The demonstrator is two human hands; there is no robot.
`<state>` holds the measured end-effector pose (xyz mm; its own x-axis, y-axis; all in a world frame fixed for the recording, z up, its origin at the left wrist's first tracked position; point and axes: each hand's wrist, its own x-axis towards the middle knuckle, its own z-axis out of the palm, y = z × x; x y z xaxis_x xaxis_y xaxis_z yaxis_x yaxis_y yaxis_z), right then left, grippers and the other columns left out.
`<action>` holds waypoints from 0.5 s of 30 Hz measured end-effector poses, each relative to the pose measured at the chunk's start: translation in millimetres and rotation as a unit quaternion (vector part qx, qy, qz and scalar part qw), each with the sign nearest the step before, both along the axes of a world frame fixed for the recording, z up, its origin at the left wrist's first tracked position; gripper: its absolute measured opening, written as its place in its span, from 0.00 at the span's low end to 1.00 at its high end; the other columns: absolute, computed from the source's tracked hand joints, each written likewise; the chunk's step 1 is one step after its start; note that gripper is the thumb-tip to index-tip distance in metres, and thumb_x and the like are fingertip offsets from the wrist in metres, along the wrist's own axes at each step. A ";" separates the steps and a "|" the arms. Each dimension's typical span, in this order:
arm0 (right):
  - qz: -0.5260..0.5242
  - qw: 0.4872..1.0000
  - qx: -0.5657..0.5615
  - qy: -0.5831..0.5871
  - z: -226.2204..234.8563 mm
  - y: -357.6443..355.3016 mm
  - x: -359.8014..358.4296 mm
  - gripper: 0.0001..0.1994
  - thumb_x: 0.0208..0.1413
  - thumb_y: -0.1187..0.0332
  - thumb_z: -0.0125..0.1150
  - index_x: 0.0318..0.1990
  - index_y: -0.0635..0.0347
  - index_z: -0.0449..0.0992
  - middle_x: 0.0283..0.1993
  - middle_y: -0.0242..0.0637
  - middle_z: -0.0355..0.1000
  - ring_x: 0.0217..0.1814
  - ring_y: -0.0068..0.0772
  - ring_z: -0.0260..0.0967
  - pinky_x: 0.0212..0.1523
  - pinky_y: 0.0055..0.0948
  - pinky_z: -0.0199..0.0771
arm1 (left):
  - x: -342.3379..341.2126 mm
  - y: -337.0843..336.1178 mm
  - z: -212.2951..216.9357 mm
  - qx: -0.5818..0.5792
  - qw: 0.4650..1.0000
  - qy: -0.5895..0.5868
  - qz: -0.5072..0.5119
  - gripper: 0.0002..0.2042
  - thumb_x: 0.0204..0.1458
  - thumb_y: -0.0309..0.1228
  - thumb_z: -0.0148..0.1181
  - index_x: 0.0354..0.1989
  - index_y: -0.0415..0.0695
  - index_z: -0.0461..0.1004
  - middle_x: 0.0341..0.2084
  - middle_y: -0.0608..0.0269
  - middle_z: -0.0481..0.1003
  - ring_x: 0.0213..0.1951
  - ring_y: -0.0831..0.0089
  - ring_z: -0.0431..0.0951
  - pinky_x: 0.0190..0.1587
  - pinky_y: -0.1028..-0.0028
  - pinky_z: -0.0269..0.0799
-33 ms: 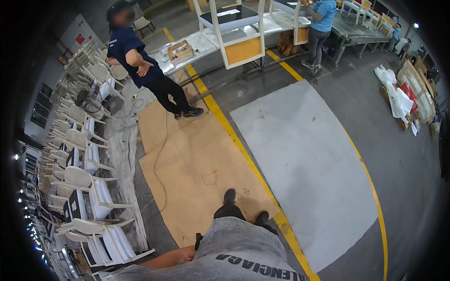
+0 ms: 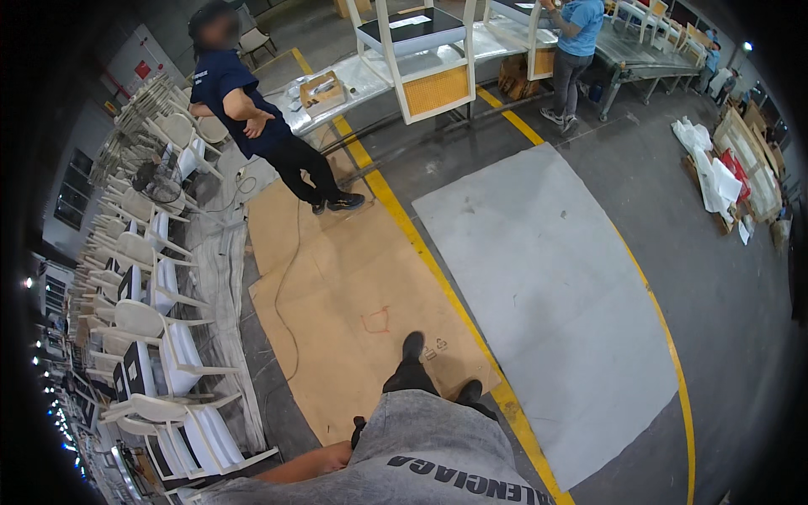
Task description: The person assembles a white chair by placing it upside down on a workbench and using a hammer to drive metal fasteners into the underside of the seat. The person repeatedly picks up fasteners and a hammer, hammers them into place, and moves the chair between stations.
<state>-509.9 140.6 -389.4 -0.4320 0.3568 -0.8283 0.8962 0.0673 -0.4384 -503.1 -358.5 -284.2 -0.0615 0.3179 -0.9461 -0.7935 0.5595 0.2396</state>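
Observation:
Along the lower edge, my left forearm reaches in to the side of my grey shirt [image 2: 438,438]. My left hand [image 2: 337,456] rests at my left hip, its fingers hidden behind the cloth. A small dark object [image 2: 358,427] shows beside it; I cannot tell what it is or whether the hand holds it. My right hand is out of the picture. Under my dark shoes [image 2: 412,347] lies a brown cardboard sheet [image 2: 337,295].
Stacked pale chairs [image 2: 139,320] line the left side. A co-worker in navy [image 2: 231,97] stands at the cardboard's far end, beside a foil-covered bench [image 2: 362,80] bearing a chair [image 2: 438,88] and a tray [image 2: 322,94]. A grey sheet [image 2: 555,311] lies right; a cable [image 2: 290,278] crosses the cardboard.

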 end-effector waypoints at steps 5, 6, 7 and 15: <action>-0.040 0.999 0.013 -0.016 5.3 -23.1 -35.3 0.20 0.56 0.51 0.62 0.39 0.62 0.76 0.33 0.44 0.75 0.34 0.42 0.73 0.34 0.38 0.70 | -74.6 -9.7 -24.4 0.024 1.000 0.003 0.013 0.23 0.52 0.40 0.68 0.51 0.36 0.79 0.46 0.53 0.81 0.42 0.65 0.80 0.41 0.64 0.74; -0.052 0.998 0.020 -0.019 6.5 -29.5 -43.1 0.20 0.56 0.51 0.61 0.39 0.62 0.76 0.32 0.44 0.75 0.34 0.42 0.73 0.34 0.38 0.70 | -91.3 -14.5 -30.9 0.029 0.999 0.004 0.015 0.23 0.52 0.40 0.68 0.51 0.35 0.79 0.46 0.53 0.81 0.42 0.65 0.80 0.41 0.64 0.74; -0.067 0.997 0.025 -0.021 7.3 -38.2 -50.2 0.19 0.57 0.51 0.61 0.38 0.62 0.76 0.32 0.44 0.74 0.33 0.41 0.73 0.33 0.38 0.70 | -110.7 -20.2 -33.4 0.035 0.999 0.006 0.013 0.23 0.52 0.40 0.68 0.51 0.35 0.79 0.46 0.53 0.81 0.42 0.65 0.80 0.41 0.64 0.74; -0.144 0.987 0.053 -0.054 20.0 -118.8 -112.8 0.19 0.60 0.51 0.59 0.37 0.62 0.75 0.29 0.42 0.74 0.29 0.39 0.72 0.29 0.36 0.68 | -219.3 -88.5 -23.6 0.055 0.998 0.026 0.019 0.25 0.51 0.41 0.70 0.52 0.34 0.79 0.45 0.54 0.81 0.40 0.67 0.80 0.39 0.66 0.74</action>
